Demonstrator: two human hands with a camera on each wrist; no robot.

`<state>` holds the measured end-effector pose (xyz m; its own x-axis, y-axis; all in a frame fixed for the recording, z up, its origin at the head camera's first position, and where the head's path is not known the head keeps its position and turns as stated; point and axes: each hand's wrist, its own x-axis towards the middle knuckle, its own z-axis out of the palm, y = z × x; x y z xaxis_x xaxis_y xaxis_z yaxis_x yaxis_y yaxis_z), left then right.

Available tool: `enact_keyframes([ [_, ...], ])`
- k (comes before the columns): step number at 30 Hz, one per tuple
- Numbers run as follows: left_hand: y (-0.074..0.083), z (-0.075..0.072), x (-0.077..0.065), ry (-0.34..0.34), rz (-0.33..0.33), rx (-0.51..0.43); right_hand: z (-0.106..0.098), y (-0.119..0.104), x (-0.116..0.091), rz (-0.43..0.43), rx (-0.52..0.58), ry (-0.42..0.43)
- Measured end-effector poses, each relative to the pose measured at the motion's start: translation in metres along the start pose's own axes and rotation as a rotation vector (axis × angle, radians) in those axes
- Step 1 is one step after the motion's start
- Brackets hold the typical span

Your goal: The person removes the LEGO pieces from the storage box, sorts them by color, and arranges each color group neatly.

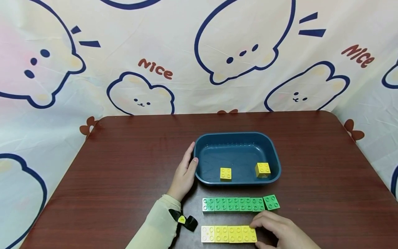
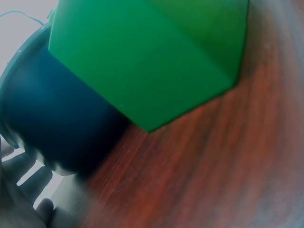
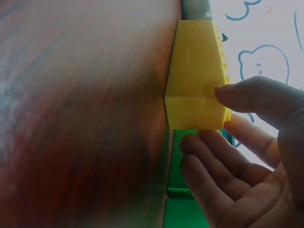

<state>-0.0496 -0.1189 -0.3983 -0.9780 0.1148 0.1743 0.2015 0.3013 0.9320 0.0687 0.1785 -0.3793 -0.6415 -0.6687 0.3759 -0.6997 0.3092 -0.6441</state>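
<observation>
My left hand [image 1: 182, 178] rests against the left side of a blue tray [image 1: 237, 183], its fingers straight along the outer wall and the thumb at the rim. With thumb and forefinger, my right hand [image 1: 281, 230] pinches the rightmost block of a row of yellow building blocks [image 1: 235, 234]. In the right wrist view the thumb presses that yellow block [image 3: 195, 111] while the other fingers extend loosely beside it. Behind the yellow row lies a row of green building blocks [image 1: 233, 204]; its right-end green block [image 1: 271, 202] sits turned at an angle.
Inside the tray are two yellow blocks, one at front centre [image 1: 225, 174] and a taller-looking one at front right [image 1: 262, 169]. Everything stands on a dark brown table [image 1: 130, 166]. A printed cloth [image 1: 186, 45] hangs behind it.
</observation>
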Motion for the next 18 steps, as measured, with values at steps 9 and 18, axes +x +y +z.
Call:
enact_keyframes([
  [9, -0.001, -0.001, 0.0, 0.003, 0.0, 0.005, -0.012, -0.011, 0.007, 0.077, 0.01, -0.05],
  [18, 0.0, 0.0, 0.0, -0.001, -0.002, -0.005, -0.03, -0.023, 0.021, 0.155, -0.021, -0.057],
])
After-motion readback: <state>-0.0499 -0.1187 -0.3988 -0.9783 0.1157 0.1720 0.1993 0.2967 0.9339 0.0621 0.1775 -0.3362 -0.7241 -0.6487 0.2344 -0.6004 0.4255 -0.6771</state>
